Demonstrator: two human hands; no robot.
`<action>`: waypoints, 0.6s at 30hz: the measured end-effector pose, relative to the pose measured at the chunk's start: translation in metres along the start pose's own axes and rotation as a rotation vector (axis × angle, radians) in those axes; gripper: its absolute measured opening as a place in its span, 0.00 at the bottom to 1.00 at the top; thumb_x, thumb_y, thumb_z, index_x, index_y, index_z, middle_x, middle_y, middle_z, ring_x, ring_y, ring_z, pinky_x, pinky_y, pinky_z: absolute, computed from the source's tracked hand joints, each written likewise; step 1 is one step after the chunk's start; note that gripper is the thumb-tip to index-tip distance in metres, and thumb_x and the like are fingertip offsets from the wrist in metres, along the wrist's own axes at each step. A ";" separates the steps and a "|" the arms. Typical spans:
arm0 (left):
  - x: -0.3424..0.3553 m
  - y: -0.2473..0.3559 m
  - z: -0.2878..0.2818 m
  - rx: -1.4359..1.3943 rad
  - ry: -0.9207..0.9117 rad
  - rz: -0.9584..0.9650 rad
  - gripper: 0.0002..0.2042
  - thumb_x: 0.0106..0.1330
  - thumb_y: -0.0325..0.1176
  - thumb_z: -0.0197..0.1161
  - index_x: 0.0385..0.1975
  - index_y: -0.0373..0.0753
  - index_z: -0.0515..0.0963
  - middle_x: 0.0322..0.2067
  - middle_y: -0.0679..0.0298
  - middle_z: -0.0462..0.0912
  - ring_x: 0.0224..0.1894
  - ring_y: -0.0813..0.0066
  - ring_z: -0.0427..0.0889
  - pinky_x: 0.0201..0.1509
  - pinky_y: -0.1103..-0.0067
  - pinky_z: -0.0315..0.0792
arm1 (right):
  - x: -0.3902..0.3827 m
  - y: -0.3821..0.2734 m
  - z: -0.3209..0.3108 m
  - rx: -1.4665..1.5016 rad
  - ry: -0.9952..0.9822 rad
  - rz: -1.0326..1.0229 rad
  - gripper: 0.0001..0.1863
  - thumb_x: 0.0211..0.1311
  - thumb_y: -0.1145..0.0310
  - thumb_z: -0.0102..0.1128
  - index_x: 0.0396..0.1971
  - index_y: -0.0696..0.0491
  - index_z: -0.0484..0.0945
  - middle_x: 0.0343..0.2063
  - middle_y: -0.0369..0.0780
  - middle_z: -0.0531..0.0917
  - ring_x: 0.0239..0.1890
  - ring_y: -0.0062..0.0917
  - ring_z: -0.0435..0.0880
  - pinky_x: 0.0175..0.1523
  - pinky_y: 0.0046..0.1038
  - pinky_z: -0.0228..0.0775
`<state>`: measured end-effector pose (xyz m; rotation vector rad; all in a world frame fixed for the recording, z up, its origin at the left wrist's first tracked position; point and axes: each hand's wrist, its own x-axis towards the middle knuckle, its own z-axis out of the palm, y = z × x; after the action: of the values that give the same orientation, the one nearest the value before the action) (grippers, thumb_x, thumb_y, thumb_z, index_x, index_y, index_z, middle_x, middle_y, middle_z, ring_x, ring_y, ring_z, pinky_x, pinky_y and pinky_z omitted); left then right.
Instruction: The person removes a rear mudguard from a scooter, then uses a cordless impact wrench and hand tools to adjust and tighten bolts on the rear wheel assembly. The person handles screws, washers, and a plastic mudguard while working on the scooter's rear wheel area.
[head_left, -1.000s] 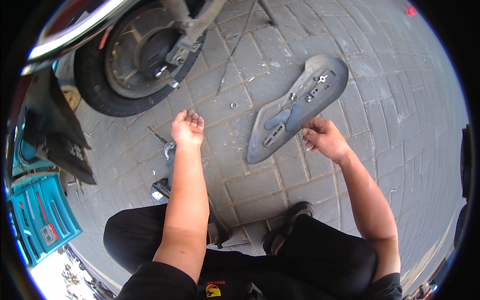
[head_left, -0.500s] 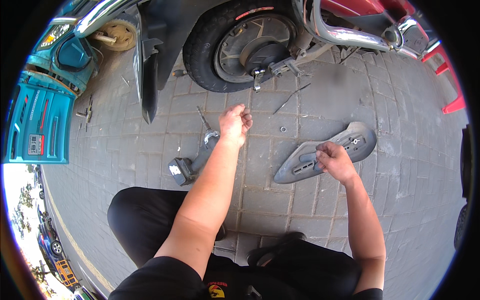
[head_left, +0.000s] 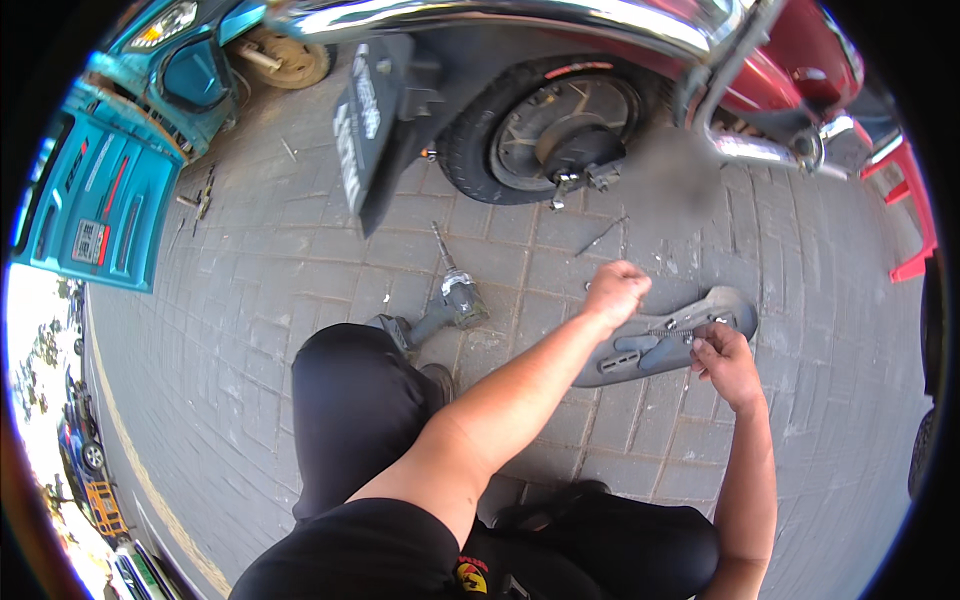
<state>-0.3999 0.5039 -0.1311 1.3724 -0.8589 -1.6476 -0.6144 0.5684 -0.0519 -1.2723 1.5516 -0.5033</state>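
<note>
Right grip (head_left: pixel 730 368) bunched at the fingertips, left grip (head_left: pixel 615 293) curled; whether either holds anything, I cannot tell. The dark cover (head_left: pixel 658 356) lies on the paving (head_left: pixel 820 340) at the right grip's ten o'clock. Handling its small parts (head_left: pixel 672 326) seems in hand, calling next for fingertip precision. Left forearm (head_left: pixel 535 385) points toward one-thirty.

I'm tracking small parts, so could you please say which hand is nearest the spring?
The right hand: its fingers appear beside the spring; the left hand is farther off, up and left.
</note>
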 end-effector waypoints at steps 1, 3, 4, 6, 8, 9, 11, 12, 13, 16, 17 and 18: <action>-0.002 0.004 0.005 0.020 -0.019 0.041 0.05 0.63 0.31 0.64 0.32 0.37 0.79 0.24 0.66 0.80 0.23 0.79 0.78 0.23 0.81 0.72 | 0.000 -0.014 -0.002 -0.033 -0.007 -0.027 0.13 0.66 0.71 0.59 0.46 0.61 0.78 0.26 0.37 0.81 0.25 0.18 0.79 0.28 0.21 0.71; -0.003 0.019 0.013 0.180 -0.016 0.132 0.08 0.60 0.32 0.66 0.33 0.34 0.81 0.26 0.63 0.83 0.26 0.74 0.81 0.28 0.77 0.75 | 0.000 -0.046 -0.005 -0.088 -0.026 -0.110 0.13 0.66 0.71 0.59 0.46 0.61 0.78 0.26 0.37 0.81 0.25 0.17 0.79 0.29 0.21 0.71; -0.005 0.028 0.017 0.226 -0.028 0.183 0.08 0.59 0.33 0.67 0.32 0.34 0.81 0.27 0.61 0.84 0.28 0.72 0.82 0.31 0.76 0.75 | 0.000 -0.062 -0.005 -0.111 -0.003 -0.114 0.13 0.65 0.72 0.59 0.46 0.61 0.78 0.27 0.36 0.81 0.25 0.17 0.79 0.29 0.21 0.70; -0.005 0.053 0.022 0.364 -0.020 0.273 0.09 0.57 0.33 0.67 0.32 0.34 0.82 0.29 0.58 0.85 0.32 0.68 0.84 0.37 0.73 0.77 | 0.003 -0.099 0.000 -0.111 0.020 -0.180 0.13 0.65 0.72 0.59 0.47 0.61 0.78 0.27 0.36 0.81 0.26 0.17 0.79 0.29 0.20 0.70; -0.005 0.079 0.025 0.339 -0.103 0.239 0.10 0.54 0.34 0.69 0.30 0.34 0.82 0.32 0.54 0.86 0.36 0.66 0.84 0.42 0.72 0.76 | 0.001 -0.133 0.011 -0.096 0.026 -0.221 0.14 0.65 0.73 0.59 0.48 0.61 0.77 0.27 0.35 0.81 0.26 0.16 0.78 0.29 0.19 0.69; -0.006 0.089 0.028 0.368 -0.074 0.264 0.09 0.53 0.34 0.69 0.29 0.35 0.82 0.31 0.52 0.85 0.36 0.65 0.84 0.41 0.71 0.76 | -0.003 -0.145 0.016 -0.080 0.036 -0.244 0.14 0.65 0.73 0.59 0.49 0.61 0.77 0.27 0.35 0.81 0.26 0.15 0.78 0.29 0.19 0.69; -0.001 0.101 0.022 0.472 -0.130 0.384 0.10 0.52 0.34 0.70 0.28 0.35 0.82 0.29 0.55 0.85 0.36 0.67 0.84 0.40 0.72 0.76 | -0.015 -0.161 0.025 -0.053 0.097 -0.249 0.16 0.64 0.74 0.59 0.50 0.61 0.77 0.27 0.36 0.81 0.26 0.15 0.77 0.29 0.20 0.69; 0.002 0.103 0.024 0.490 -0.222 0.475 0.10 0.52 0.34 0.71 0.28 0.35 0.82 0.28 0.56 0.84 0.35 0.68 0.84 0.40 0.72 0.76 | -0.019 -0.164 0.027 -0.076 0.110 -0.286 0.17 0.63 0.74 0.59 0.52 0.61 0.76 0.28 0.35 0.81 0.25 0.15 0.76 0.30 0.21 0.69; 0.010 0.104 0.018 0.499 -0.385 0.472 0.12 0.52 0.36 0.71 0.30 0.34 0.81 0.29 0.61 0.83 0.35 0.71 0.83 0.38 0.73 0.76 | -0.022 -0.164 0.026 -0.110 0.089 -0.334 0.18 0.63 0.74 0.59 0.53 0.59 0.76 0.30 0.39 0.84 0.27 0.18 0.79 0.32 0.24 0.72; 0.029 0.093 0.018 0.356 -0.536 0.376 0.11 0.56 0.36 0.67 0.33 0.36 0.79 0.30 0.64 0.80 0.34 0.74 0.81 0.36 0.74 0.75 | -0.022 -0.154 0.030 -0.350 0.055 -0.536 0.16 0.59 0.71 0.63 0.47 0.58 0.77 0.36 0.44 0.87 0.36 0.30 0.87 0.41 0.31 0.77; 0.037 0.092 0.020 0.370 -0.544 0.385 0.10 0.57 0.35 0.67 0.33 0.36 0.79 0.29 0.65 0.79 0.33 0.74 0.81 0.35 0.74 0.75 | -0.020 -0.152 0.033 -0.391 0.084 -0.630 0.14 0.59 0.67 0.63 0.42 0.58 0.79 0.35 0.45 0.87 0.38 0.38 0.86 0.47 0.36 0.76; 0.043 0.090 0.024 0.358 -0.557 0.353 0.10 0.58 0.35 0.66 0.34 0.36 0.78 0.29 0.65 0.79 0.33 0.74 0.81 0.34 0.74 0.75 | -0.015 -0.154 0.035 -0.573 0.132 -0.670 0.14 0.57 0.64 0.63 0.38 0.58 0.81 0.34 0.46 0.86 0.43 0.42 0.84 0.54 0.38 0.73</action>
<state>-0.4125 0.4260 -0.0663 0.9020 -1.6825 -1.6604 -0.5127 0.5367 0.0653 -2.2688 1.3953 -0.5839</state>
